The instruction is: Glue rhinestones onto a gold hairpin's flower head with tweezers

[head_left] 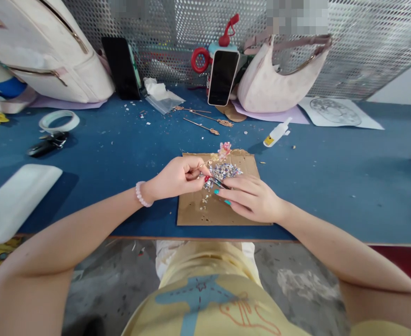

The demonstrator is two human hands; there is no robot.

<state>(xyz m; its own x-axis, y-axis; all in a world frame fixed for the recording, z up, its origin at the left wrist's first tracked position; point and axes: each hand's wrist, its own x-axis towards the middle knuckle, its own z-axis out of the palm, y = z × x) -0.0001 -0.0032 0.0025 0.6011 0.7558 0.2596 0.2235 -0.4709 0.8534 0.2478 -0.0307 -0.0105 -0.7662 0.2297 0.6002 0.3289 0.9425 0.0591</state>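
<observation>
A piece of brown cardboard point(222, 210) lies on the blue table at the front edge, with a heap of small shiny beads point(224, 171) on its far half. My left hand point(177, 178) is closed in a pinch on a thin gold hairpin point(209, 162) whose pink flower end point(224, 149) points away over the cardboard's far edge. My right hand point(250, 198), with teal nails, rests on the cardboard and grips dark tweezers point(219, 183) whose tip meets the left fingertips beside the beads.
Gold hairpins point(201, 125) and a small glue bottle point(276, 134) lie beyond the cardboard. A phone point(222, 77), a pink handbag point(278, 84) and a white backpack point(47, 51) lean on the mesh wall. A tape roll point(59, 121) and white case point(12, 200) sit left.
</observation>
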